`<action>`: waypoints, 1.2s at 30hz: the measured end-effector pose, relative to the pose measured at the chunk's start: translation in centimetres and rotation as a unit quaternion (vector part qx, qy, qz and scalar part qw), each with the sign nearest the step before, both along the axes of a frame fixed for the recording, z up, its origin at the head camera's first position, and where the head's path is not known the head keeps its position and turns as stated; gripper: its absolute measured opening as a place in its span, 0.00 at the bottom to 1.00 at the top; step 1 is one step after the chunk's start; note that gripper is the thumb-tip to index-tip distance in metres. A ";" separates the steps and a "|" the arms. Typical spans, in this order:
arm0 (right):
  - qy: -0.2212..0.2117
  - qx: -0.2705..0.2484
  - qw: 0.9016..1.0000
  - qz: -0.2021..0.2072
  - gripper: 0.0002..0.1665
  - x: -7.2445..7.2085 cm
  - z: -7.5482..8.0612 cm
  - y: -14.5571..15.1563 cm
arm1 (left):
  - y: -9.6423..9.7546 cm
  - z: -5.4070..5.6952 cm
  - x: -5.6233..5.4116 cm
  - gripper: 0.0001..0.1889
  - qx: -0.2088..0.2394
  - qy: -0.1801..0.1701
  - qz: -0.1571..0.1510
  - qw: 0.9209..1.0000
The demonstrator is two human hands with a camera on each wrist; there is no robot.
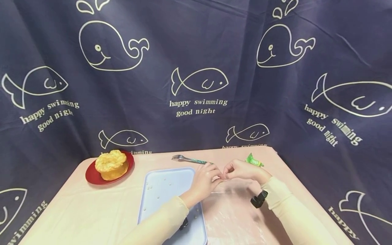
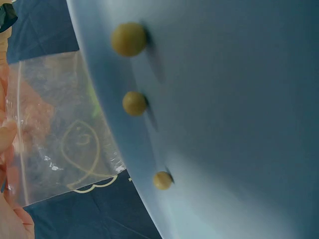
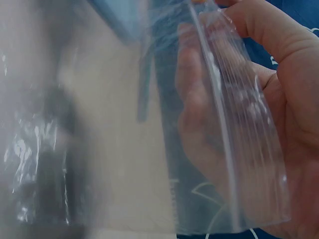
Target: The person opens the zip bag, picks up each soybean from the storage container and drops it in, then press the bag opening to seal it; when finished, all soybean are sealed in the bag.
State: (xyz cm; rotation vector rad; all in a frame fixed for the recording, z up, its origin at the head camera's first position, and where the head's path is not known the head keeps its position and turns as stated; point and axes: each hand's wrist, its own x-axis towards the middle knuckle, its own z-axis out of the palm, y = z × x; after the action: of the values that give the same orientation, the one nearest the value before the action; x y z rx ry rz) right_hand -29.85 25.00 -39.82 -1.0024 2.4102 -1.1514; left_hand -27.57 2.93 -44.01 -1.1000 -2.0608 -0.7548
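A clear zip-lock bag [image 1: 234, 214] hangs from both hands, its lower part spread over the table to the right of the tray. My left hand [image 1: 203, 180] pinches the bag's top edge, its forearm crossing above the tray. Close beside those fingertips, my right hand [image 1: 243, 170] pinches the same edge with curled fingers. In the right wrist view, the zip strip [image 3: 219, 109] runs along the bag in front of the right palm. Several small round yellowish balls [image 2: 129, 39] lie scattered on the light blue tray [image 1: 174, 197]. The bag's contents, if any, cannot be made out.
Behind the hands lies a fork [image 1: 193, 160] with a patterned green handle. A green wrapped packet [image 1: 254, 161] is just beyond the right hand. At the far left, a red plate [image 1: 92, 174] bears a yellow bread-like cake [image 1: 113, 166]. A dark fish-print curtain [image 1: 196, 129] hangs behind the table.
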 end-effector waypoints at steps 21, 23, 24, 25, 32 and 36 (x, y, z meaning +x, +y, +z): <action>-0.034 0.011 0.999 -0.021 0.05 0.1 0.3 0.9 | 0.0 -0.1 -0.1 0.10 -0.006 0.001 -0.001 1.000; -0.028 0.019 0.999 -0.022 0.06 0.1 0.1 1.0 | 0.0 -0.1 -0.1 0.11 -0.008 0.005 -0.005 1.000; -0.030 0.019 0.999 -0.021 0.05 0.1 0.0 1.0 | 0.0 -0.1 -0.1 0.11 -0.009 0.007 -0.007 1.000; -0.032 0.018 0.999 -0.020 0.05 0.1 0.0 1.0 | 0.0 -0.1 -0.1 0.11 -0.009 0.009 -0.009 1.000; -0.057 -0.004 0.998 -0.005 0.06 0.1 -0.2 1.1 | -0.2 0.0 0.0 0.10 -0.006 0.002 -0.017 1.000; -0.059 -0.005 0.998 -0.006 0.08 0.3 -0.2 1.0 | -0.1 -0.1 0.1 0.10 -0.012 -0.013 -0.003 1.000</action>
State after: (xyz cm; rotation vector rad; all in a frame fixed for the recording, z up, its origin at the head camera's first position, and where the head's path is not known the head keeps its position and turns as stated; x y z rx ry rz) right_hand -29.59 25.98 -40.06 -0.8964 2.3238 -1.1929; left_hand -27.51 2.86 -44.13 -1.1162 -2.0939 -0.7521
